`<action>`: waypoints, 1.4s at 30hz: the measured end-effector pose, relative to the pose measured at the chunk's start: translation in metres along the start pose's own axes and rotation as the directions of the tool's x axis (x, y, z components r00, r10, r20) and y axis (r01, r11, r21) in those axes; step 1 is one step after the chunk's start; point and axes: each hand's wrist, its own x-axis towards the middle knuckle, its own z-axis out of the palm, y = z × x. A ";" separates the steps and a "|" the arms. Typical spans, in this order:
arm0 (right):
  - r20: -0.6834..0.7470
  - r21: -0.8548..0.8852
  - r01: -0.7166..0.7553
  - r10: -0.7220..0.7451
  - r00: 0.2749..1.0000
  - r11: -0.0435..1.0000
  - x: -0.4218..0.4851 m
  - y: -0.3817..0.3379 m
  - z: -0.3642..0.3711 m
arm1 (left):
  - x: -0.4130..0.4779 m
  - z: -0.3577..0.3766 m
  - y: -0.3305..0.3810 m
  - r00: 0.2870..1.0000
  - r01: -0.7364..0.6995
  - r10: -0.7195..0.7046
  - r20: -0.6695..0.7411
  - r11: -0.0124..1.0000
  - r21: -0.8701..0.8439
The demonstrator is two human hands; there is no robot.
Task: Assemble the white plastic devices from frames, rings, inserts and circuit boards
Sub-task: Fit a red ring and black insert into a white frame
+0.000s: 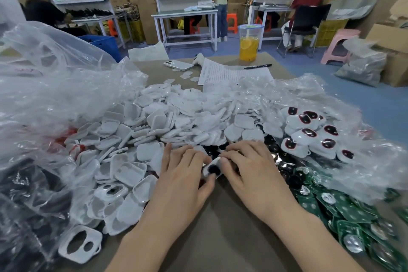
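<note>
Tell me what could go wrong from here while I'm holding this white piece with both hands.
1. The white piece is pinched between the left hand and right hand beside the heap of loose white shells; if it slips, it may get lost among them.
2. The green circuit boards lie piled close on the right; a sweep of the arm could scatter them.
3. The drink cup stands near the paper sheet; a knock could wet it.

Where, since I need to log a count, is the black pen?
Head view: the black pen lies far across the table, right of centre, at the lined sheet's far edge, near the orange drink cup.
</note>
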 end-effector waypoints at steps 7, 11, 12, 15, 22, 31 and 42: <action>0.075 0.036 0.023 -0.026 0.997 0.999 0.001 0.001 -0.002 | 0.001 -0.008 0.003 0.996 0.083 -0.086 -0.008 0.981 -0.176; -0.022 0.061 0.014 -0.012 1.000 0.998 0.002 -0.001 -0.004 | -0.001 -0.009 0.007 0.998 0.047 -0.054 -0.022 0.970 -0.238; -0.041 0.069 0.008 -0.006 0.999 0.998 0.003 -0.001 -0.005 | -0.002 -0.010 0.007 0.999 0.037 -0.044 -0.022 0.968 -0.248; -0.054 0.071 -0.011 0.014 0.998 0.997 0.003 -0.001 -0.006 | -0.002 -0.010 0.008 0.999 0.022 -0.032 -0.032 0.964 -0.265; 0.072 -0.010 -0.102 0.103 0.992 0.995 0.005 0.000 -0.009 | 0.000 -0.009 0.004 0.987 0.090 -0.110 -0.114 0.982 -0.164; 0.056 -0.034 -0.173 0.175 0.983 0.984 0.005 0.002 -0.011 | 0.039 -0.002 0.001 0.987 0.031 -0.015 -0.160 0.994 0.100; -0.008 0.016 -0.206 0.206 0.978 0.978 0.007 0.006 -0.011 | 0.074 -0.001 -0.002 0.998 -0.061 0.061 0.006 0.956 0.289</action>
